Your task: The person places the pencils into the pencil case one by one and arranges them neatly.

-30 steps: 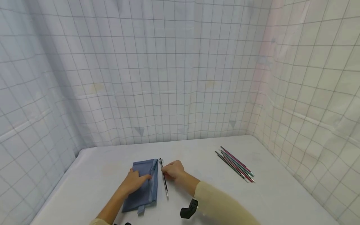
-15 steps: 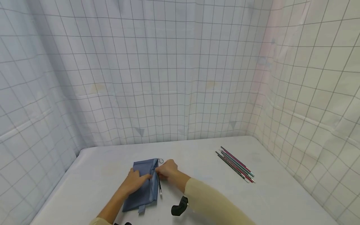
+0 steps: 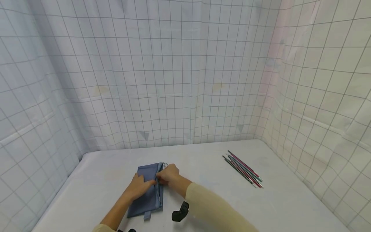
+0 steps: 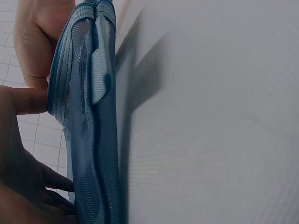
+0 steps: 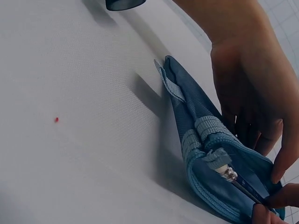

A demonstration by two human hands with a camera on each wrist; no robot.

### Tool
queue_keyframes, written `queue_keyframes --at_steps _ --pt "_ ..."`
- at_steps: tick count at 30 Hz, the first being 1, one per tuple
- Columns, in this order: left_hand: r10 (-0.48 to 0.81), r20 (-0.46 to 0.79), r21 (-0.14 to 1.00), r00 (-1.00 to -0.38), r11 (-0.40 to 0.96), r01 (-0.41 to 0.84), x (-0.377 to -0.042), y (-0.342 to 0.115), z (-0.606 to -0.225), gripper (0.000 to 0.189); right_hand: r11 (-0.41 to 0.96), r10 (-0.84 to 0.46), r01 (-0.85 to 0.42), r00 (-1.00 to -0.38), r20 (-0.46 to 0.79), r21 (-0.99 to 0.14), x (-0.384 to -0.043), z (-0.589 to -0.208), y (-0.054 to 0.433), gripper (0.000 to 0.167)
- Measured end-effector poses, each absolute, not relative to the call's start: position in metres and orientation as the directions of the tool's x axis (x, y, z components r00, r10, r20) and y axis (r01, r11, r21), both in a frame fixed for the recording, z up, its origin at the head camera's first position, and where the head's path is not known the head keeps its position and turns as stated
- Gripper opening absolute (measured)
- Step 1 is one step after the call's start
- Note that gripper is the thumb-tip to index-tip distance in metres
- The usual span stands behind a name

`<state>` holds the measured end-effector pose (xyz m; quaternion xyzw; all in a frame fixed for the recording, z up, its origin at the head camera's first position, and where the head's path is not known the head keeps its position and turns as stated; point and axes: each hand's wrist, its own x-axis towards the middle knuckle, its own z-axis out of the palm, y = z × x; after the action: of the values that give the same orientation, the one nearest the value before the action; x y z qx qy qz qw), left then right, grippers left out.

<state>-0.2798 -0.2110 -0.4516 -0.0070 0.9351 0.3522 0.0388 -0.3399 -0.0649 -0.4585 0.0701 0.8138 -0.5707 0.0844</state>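
Note:
A blue mesh zip pouch lies on the white table, its zipped side facing right. My left hand rests on top with fingers spread, and the thumb presses near the zip. In the right wrist view the pouch's mouth gapes, and a dark pencil with a metal ferrule and pale eraser lies within it. My right hand pinches this pencil between thumb and finger at the zip edge. Most of the pencil is hidden by the pouch and the fingers in the head view.
Several coloured pencils lie in a loose bundle on the right of the table. A metal ring sits at the pouch's far corner. White gridded curtains surround the table at the back and both sides.
My right hand has carried the pencil leftward from beside the pouch into its open mouth. The left hand has stayed on the pouch, and the bundle of pencils has not moved.

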Motion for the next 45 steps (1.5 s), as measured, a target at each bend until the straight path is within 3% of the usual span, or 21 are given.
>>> queue_keyframes --at_steps 6,11,36,45 --pt "0.017 -0.088 0.663 -0.996 0.747 -0.045 -0.283 -0.212 -0.450 0.099 0.170 -0.123 0.225 -0.961 -0.247 -0.960 -0.338 -0.447 -0.058 0.005" --pt "0.016 -0.088 0.660 -0.996 0.750 -0.047 -0.285 -0.212 -0.449 0.098 0.072 -0.228 0.258 -0.936 -0.268 -0.964 -0.342 -0.439 -0.047 0.012" --pt "0.007 -0.056 0.612 -0.998 0.790 -0.029 -0.284 -0.207 -0.455 0.096 0.169 -0.297 0.243 -0.911 -0.285 -0.955 -0.357 -0.427 0.011 0.024" --pt "0.018 -0.050 0.627 -0.999 0.779 -0.018 -0.282 -0.210 -0.454 0.095 0.178 -0.255 0.256 -0.921 -0.296 -0.950 -0.367 -0.422 0.035 0.030"
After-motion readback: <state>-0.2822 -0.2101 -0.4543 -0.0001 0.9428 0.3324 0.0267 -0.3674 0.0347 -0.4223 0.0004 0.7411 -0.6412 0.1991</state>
